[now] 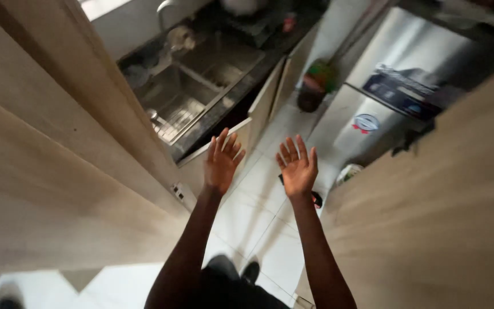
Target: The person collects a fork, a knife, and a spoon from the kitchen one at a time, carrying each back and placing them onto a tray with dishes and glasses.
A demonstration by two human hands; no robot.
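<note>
Left hand (222, 161): open, fingers spread, palm forward, holding nothing; nearest the pale wooden cupboard door (58, 171) at its left. Right hand (298, 166): open, fingers spread, empty; near the second wooden door (430, 217) at its right. Doors: flat rigid panels, hinged, smooth-faced, probably light to swing; best taken by the free edge, as no handle shows. Below: steel sink (201, 86) in dark tabletop, white tiled floor (253, 212), silver fridge (384, 86).
</note>
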